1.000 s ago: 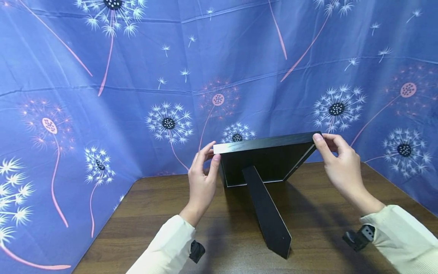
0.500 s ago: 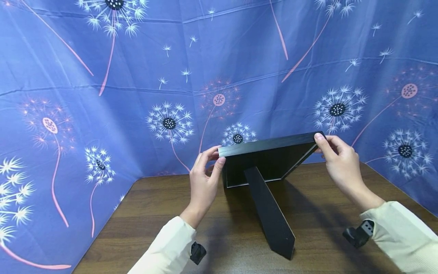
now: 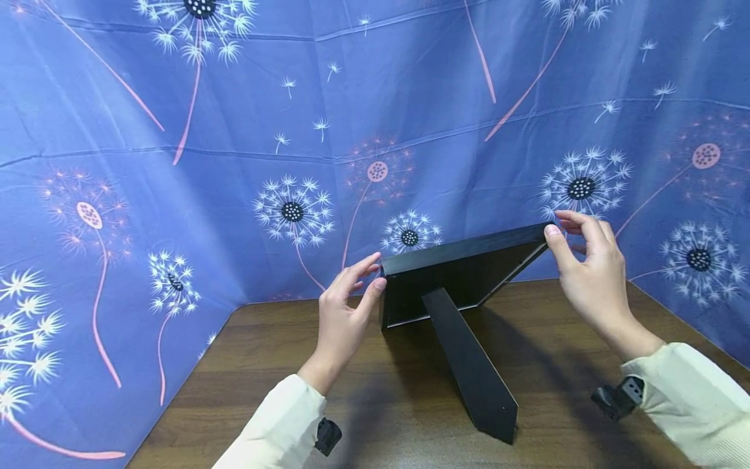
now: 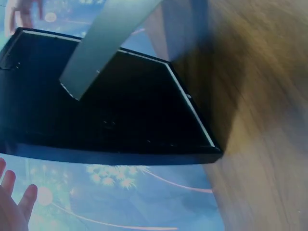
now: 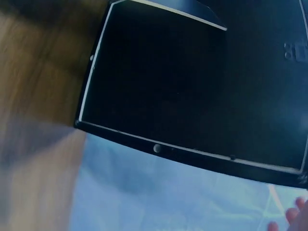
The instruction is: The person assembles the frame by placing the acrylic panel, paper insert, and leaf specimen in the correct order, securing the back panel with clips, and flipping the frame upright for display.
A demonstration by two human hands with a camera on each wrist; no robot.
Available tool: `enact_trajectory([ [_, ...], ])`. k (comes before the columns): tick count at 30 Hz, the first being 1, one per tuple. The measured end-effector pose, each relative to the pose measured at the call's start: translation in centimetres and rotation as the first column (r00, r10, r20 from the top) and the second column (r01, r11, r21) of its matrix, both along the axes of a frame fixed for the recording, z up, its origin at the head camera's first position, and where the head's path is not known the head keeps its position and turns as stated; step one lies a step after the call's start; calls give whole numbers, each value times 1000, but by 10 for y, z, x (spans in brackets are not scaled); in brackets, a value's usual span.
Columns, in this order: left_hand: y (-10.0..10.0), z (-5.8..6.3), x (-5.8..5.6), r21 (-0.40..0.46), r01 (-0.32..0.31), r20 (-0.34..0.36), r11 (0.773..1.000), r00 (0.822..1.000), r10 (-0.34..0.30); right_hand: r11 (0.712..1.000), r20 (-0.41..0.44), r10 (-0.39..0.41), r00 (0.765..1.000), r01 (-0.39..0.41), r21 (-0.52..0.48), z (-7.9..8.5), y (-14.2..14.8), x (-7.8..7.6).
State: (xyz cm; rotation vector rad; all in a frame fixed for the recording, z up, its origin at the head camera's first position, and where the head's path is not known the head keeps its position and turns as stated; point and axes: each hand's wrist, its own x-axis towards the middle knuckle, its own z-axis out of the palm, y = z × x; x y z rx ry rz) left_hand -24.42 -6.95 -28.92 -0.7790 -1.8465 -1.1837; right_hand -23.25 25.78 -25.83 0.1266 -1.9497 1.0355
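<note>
A black picture frame (image 3: 469,277) stands on the wooden table with its back toward me, leaning away. Its easel leg (image 3: 471,365) is swung out and reaches the tabletop. My left hand (image 3: 342,316) is at the upper left corner, fingers loosely spread. Around the upper right corner hovers my right hand (image 3: 594,280), thumb at the edge and fingers lifted behind. Both wrist views show the fingers apart from the frame's side: left fingers (image 4: 26,199) and right fingers (image 5: 291,215). The frame's front is hidden.
A brown wooden table (image 3: 263,365) lies beneath. Blue cloth (image 3: 234,117) with a dandelion print hangs behind and along both sides. Small black devices sit on both wrists, by the pale sleeves (image 3: 281,423).
The frame has turned slightly and its leg's foot has shifted right. Both hands have loosened from the corners, the right fingers lifting up and away.
</note>
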Motion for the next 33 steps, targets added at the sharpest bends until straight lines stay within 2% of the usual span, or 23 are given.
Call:
enact_trajectory([
  [5,-4,-14,-7,-12,5,26,1000,1000,-4,982,-178,63,982,-30,185,0,-11,9],
  [8,-3,-21,-10,-19,24,51,1000,998,-23,963,-231,102,968,-37,268,-2,-17,11],
  [11,-2,-24,-10,-28,24,69,999,997,-22,950,-256,105,961,-21,312,-4,-20,11],
  [15,0,-22,-8,-40,1,58,999,998,1,946,-250,98,963,-13,323,-4,-19,11],
  [21,8,-19,-1,-58,-10,-7,998,1000,10,953,-206,99,974,-33,301,-3,-13,8],
  [29,17,-15,11,-128,86,-48,988,995,-93,957,-140,112,984,-69,281,-3,-4,3],
  [33,16,-17,13,-138,93,-39,986,994,-99,958,-146,112,983,-67,280,-4,-5,3],
])
